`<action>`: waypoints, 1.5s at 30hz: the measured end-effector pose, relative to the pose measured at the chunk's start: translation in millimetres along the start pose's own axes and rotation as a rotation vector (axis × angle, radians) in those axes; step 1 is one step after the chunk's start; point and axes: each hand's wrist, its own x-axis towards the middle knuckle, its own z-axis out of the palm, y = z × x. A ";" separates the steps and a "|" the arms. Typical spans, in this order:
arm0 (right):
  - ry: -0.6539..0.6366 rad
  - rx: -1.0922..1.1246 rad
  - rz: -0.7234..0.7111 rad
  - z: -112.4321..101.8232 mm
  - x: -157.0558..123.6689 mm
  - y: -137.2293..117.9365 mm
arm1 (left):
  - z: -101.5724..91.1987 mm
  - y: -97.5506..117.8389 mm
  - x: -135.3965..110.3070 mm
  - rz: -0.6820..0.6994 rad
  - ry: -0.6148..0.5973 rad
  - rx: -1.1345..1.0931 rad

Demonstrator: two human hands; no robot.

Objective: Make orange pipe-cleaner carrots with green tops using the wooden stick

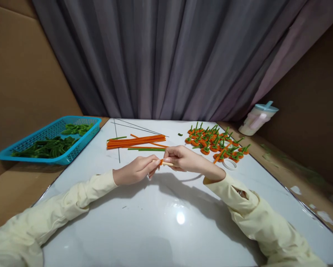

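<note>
Both hands meet over the middle of the white table. A short, pale wooden stick [168, 164] lies level between them, with a bit of orange pipe cleaner [161, 162] around it. My left hand [137, 170] is closed, pinching at the stick's left end beside the orange piece. The fingers of my right hand [183, 159] are closed over its right part. Just behind the hands lies a bundle of orange pipe cleaners [135, 142], with a few green pipe cleaners [147, 150] along it. How far the orange piece is wound is hidden by fingers.
Many small orange fuzzy pieces with green stems [205, 150] crowd the right side, near a white ring [229, 164]. Thin dark wires [135, 127] lie at the back. A blue basket [63, 159] holding green pipe-cleaner pieces stands left; a lidded cup [257, 119] stands right.
</note>
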 end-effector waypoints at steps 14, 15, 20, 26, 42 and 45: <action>0.239 -0.455 -0.106 8.0 2.6 2.6 | 14.5 0.8 2.3 -0.164 0.174 -0.280; 0.238 -0.459 -0.113 8.5 2.5 2.4 | 14.5 0.6 2.1 -0.147 0.185 -0.254; 0.216 -0.417 -0.104 11.4 3.0 1.7 | 15.2 -3.4 1.3 -0.046 0.238 -0.060; 0.214 -0.419 -0.054 13.1 4.3 -0.1 | 17.0 -8.2 0.0 -0.018 0.254 -0.001; 0.296 -0.655 -0.211 11.0 3.0 11.5 | 9.5 -8.0 9.8 -0.287 0.068 -0.539; 0.296 -0.741 -0.217 13.3 1.9 11.3 | 7.6 -6.5 13.0 -0.356 0.050 -0.639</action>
